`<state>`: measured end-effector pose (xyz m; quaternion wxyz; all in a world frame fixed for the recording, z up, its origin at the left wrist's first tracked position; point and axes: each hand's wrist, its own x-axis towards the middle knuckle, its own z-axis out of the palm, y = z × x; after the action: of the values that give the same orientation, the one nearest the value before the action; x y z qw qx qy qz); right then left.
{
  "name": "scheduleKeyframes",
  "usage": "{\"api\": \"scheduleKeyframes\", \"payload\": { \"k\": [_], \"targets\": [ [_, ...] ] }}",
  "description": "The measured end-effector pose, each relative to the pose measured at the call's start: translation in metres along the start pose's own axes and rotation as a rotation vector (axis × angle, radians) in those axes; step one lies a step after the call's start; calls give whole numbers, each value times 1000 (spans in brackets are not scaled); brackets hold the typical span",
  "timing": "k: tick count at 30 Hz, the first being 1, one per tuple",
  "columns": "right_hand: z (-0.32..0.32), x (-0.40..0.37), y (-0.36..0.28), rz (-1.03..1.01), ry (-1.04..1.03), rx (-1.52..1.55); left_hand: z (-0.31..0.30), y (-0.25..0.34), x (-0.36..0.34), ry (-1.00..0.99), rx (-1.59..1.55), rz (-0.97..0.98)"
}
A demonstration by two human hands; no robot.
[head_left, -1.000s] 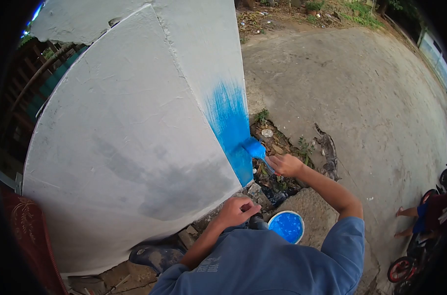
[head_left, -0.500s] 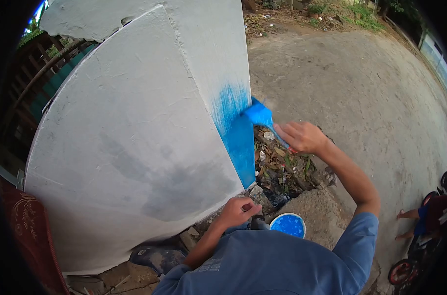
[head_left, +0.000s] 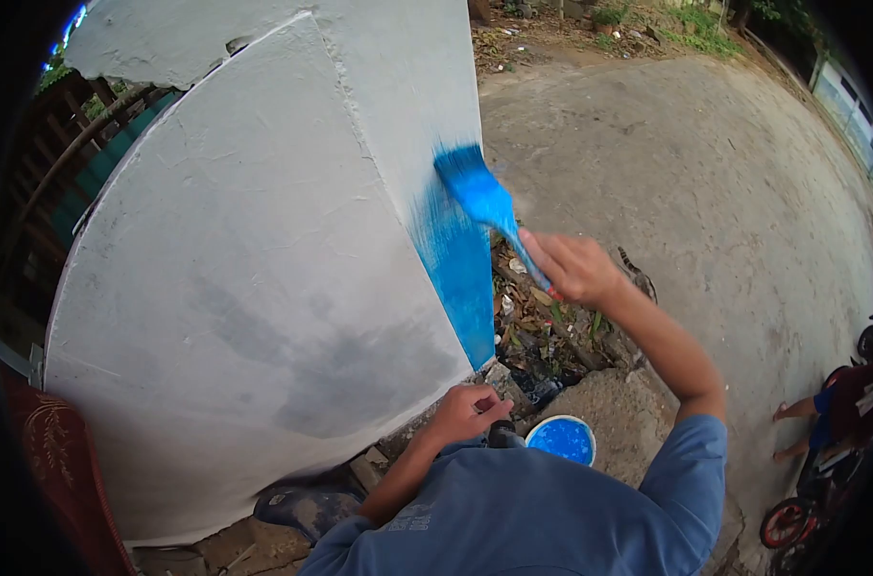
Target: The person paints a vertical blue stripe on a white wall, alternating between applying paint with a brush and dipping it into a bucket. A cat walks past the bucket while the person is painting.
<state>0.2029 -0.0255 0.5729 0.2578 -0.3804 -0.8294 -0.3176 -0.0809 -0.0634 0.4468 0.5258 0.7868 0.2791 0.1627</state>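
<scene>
The right hand (head_left: 566,264) is closed tight round the handle of a blue paintbrush (head_left: 481,197). The fingers wrap it so fully that the lower end of the handle is hidden, apart from a sliver of red poking out below the palm. The brush slants up and to the left, and its bristles press against the narrow side face of the white pillar (head_left: 244,250), right at the top of the blue patch (head_left: 458,274). That patch runs down the same face to the ground. Its upper edge is streaky and thin, so it is hard to say exactly where the paint stops.

The left hand (head_left: 467,413) sits low by the foot of the pillar, curled into a loose fist. A dark object (head_left: 502,434) lies just beside it, but I cannot tell whether the fingers have hold of it or of anything else. A round paint tub (head_left: 562,440) of blue paint stands near that hand, its lower rim cut off by the person's blue sleeve.

Behind the right wrist only the striped back of a cat (head_left: 640,278) shows, among dry leaves (head_left: 542,331). At the right edge, 1 child (head_left: 835,413) with a small bike (head_left: 791,523) is half lost in the dark rim of the lens. A red cloth (head_left: 47,451) at the far left is cut off too.
</scene>
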Motion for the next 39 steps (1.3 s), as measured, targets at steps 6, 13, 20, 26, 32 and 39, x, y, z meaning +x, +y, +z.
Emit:
{"api": "scheduleKeyframes", "payload": {
  "k": [6, 13, 20, 26, 32, 39],
  "targets": [
    [65, -94, -57, 53, -238, 199, 3, -12, -1, 70, -10, 83],
    [76, -103, -60, -81, -527, 237, 0, -7, 4, -34, 25, 11],
    [0, 8, -3, -193, -260, 98, 0, -7, 6, -18, -3, -3],
    [-59, 49, 11, -154, -51, -42, -2, -8, 9, -23, -17, 4],
    [-55, 56, 3, -133, 189, -103, 3, -4, 12, -50, -24, 46],
    [35, -17, -43, -67, -19, 166, 1, -1, 0, -28, -39, 8]
  ]
}}
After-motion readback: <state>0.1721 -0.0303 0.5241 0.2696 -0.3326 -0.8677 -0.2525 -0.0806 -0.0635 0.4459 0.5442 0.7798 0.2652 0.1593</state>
